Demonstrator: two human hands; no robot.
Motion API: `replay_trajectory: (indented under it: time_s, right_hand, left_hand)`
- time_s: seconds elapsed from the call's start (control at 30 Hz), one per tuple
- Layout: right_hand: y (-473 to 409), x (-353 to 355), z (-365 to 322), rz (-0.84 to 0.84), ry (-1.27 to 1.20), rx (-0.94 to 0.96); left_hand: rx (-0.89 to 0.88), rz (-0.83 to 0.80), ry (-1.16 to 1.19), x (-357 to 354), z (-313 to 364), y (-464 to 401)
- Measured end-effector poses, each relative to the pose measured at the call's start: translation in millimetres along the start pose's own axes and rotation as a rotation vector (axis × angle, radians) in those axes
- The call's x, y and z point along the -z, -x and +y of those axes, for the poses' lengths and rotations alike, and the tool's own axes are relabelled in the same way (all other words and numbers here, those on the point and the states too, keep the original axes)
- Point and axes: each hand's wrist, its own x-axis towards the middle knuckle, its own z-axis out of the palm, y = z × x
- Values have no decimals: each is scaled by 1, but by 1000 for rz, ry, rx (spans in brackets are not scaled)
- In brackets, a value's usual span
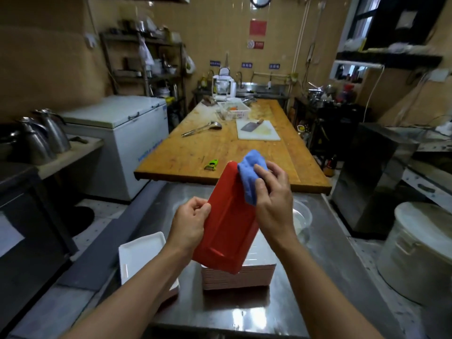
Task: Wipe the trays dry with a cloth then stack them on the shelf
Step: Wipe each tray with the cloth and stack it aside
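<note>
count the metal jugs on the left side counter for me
2 metal jugs: one stands nearer the white chest freezer, the other just left of it, closer to the frame edge. More could be hidden beyond the edge.

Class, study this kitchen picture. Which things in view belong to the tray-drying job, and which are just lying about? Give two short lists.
Belong to the job:
red tray, held by the left hand
blue cloth, pressed to it by the right hand
stack of trays
white tray

Just lying about:
green peeler
ladle
cleaver on the cutting board
metal jugs
</note>
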Motion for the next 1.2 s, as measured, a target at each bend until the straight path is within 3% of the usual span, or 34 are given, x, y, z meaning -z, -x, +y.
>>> replay_trajectory:
  time_s: [0.2, 0.33, 0.73, 1.0, 1.1, 1.2]
  right_hand:
    - [-3, -33, -21, -70, 448, 265]
    - [-7, -39, -20, -101, 468, 348]
    - [-15, -18, -3, -83, 194, 70]
    - [25, -19, 1, -126, 138, -30]
    - [36, -10, 6, -122, -12, -111]
    - [30, 3, 6, -99, -350, -343]
  left_hand:
    - [-18, 42, 52, 8, 13, 10]
    - [-17, 109, 83, 10, 19, 16]
    - [160, 114, 433, 14, 27, 19]
    - [190, 257, 639, 7, 35, -12]
    - [199, 302, 678, 4, 37, -19]
    - [220, 319, 719, -4, 36, -20]
